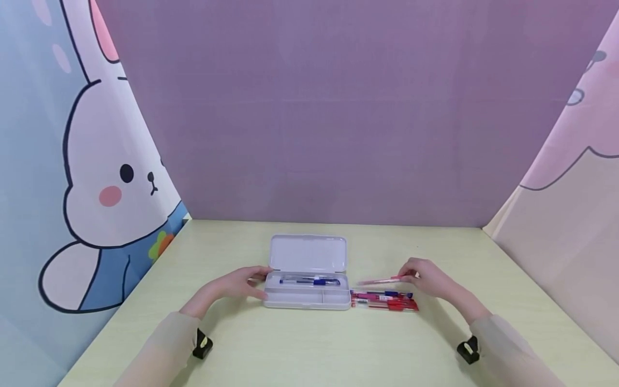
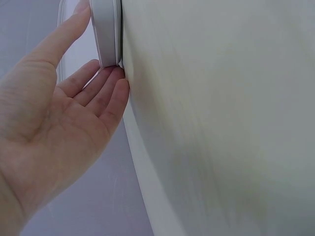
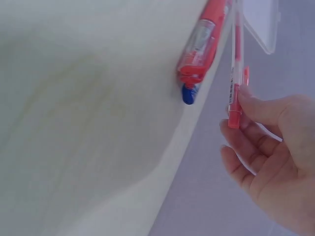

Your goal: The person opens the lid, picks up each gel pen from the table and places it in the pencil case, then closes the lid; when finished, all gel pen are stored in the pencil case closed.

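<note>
A white pencil case [image 1: 307,306] lies on the table with its lid [image 1: 308,253] raised at the back. Blue-capped pens [image 1: 309,281] lie in its rear compartment. At the case's left end, my left hand [image 1: 242,282] holds the edge, thumb toward the near corner and fingers toward the far one. My right hand [image 1: 427,277] pinches a red-capped clear pen [image 3: 237,73] by its capped end, its other end pointing left toward the case. Just below it, a group of red, pink and blue pens [image 1: 387,301] lies against the case's right side.
The pale wooden table [image 1: 300,349] runs back to a purple cloth wall [image 1: 309,118]. A rabbit-patterned curtain [image 1: 111,161] hangs on the left, and a pink and cream one [image 1: 575,215] on the right. A black wrist strap [image 1: 202,344] shows at the left sleeve.
</note>
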Demonstrator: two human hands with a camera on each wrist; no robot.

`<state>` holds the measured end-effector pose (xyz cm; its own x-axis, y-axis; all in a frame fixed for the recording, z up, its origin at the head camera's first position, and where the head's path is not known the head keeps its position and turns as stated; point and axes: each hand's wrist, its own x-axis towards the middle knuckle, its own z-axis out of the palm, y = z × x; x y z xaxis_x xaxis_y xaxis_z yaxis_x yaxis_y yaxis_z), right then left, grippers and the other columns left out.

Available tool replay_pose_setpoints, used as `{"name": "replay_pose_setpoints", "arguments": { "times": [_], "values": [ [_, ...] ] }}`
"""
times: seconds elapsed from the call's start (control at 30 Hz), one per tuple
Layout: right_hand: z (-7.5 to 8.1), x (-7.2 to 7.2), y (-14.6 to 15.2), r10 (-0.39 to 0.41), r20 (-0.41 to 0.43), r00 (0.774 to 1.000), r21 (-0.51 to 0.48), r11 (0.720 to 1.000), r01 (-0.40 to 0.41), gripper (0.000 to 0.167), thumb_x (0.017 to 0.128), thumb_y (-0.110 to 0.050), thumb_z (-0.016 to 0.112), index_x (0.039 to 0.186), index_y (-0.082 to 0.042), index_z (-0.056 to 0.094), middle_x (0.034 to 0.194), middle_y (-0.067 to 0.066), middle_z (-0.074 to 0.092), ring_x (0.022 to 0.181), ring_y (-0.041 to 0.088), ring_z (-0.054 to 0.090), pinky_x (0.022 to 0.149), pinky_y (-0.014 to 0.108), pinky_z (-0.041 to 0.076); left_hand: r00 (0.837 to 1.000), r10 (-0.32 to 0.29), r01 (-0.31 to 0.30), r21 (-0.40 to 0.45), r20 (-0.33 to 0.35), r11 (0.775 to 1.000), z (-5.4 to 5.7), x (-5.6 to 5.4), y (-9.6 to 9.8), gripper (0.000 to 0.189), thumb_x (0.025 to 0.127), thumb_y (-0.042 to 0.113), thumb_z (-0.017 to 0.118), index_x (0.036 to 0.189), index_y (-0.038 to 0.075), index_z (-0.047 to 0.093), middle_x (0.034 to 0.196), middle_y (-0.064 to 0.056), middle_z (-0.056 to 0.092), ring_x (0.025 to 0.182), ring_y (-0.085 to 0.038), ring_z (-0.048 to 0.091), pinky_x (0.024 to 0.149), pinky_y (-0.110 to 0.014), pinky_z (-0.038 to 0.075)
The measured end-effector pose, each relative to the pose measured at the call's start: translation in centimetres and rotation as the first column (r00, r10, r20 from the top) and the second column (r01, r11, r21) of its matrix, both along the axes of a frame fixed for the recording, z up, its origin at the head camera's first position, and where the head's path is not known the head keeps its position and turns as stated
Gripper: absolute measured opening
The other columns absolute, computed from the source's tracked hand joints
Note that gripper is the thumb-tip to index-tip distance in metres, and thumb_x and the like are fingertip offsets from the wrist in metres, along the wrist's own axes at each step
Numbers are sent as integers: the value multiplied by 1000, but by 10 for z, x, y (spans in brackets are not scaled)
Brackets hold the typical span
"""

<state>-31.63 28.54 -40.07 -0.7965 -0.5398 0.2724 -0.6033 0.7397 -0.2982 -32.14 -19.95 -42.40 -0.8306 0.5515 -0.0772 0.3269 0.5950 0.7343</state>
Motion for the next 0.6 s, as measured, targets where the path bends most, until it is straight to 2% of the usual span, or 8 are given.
{"name": "replay_pose_setpoints", "arguments": {
  "times": [0.37,0.6],
  "values": [
    [7,0,-6,-12,-87,996,-82,997,5,6,81,-5,70,87,-8,70,77,-6,61,69,4,51,59,21,48,1000,-14,14,-10,-17,1000,1,1,0,71,81,26,74,138,-1,41,138,-22,45,125,-38,45,106,-49,40],
    [11,-2,-18,-22,-77,997,-119,993,13,7,83,-8,69,89,-11,71,78,-7,61,68,2,50,57,20,46,1000,-19,19,-7,-23,1000,2,0,0,71,81,24,74,138,-2,41,138,-22,45,125,-38,45,105,-50,40]
  ]
}}
